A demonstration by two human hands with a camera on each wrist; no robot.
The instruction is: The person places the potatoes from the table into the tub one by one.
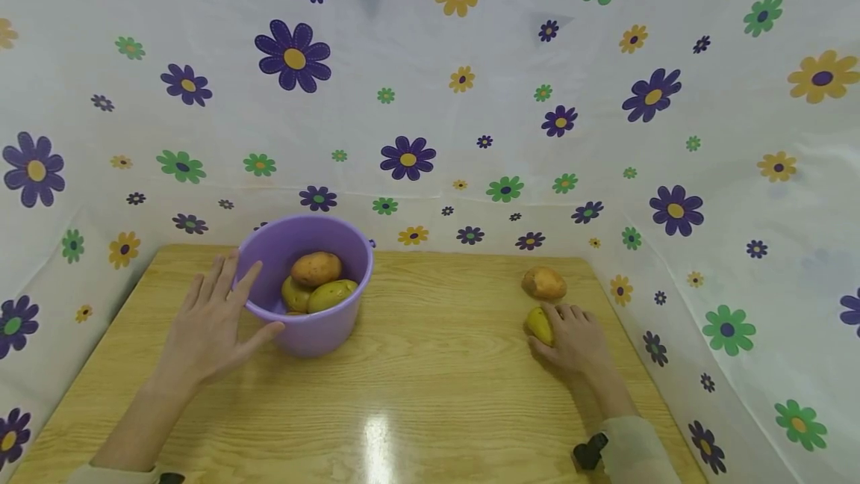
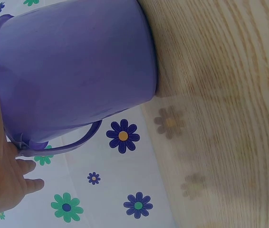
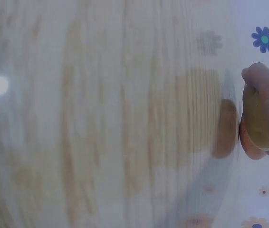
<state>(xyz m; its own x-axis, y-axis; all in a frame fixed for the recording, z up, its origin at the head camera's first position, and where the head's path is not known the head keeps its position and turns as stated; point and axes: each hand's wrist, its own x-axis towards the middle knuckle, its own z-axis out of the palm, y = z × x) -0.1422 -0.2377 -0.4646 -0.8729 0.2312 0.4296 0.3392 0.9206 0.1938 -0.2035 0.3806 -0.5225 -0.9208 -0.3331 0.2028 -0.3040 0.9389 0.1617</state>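
A purple bucket [image 1: 319, 338] stands upright on the table at the left. Inside it lie a brown potato [image 1: 316, 269] and yellow-green oval fruits [image 1: 332, 296]. My left hand [image 1: 204, 327] is spread at the bucket's left rim, its fingers mostly straight, touching or very near it; the left wrist view shows this hand [image 2: 1, 166] beside the rim. Far to the right, my right hand [image 1: 574, 338] grips a yellow-green oval fruit [image 1: 540, 326], partly hidden by the fingers. Just beyond that hand, another brown potato [image 1: 545, 283] lies on the table.
The wooden table [image 1: 437, 364] extends between the bucket and the right hand. Flower-printed white sheeting [image 1: 416, 95] rises behind it and along both sides. The bucket's handle [image 2: 72, 145] hangs down on one side in the left wrist view.
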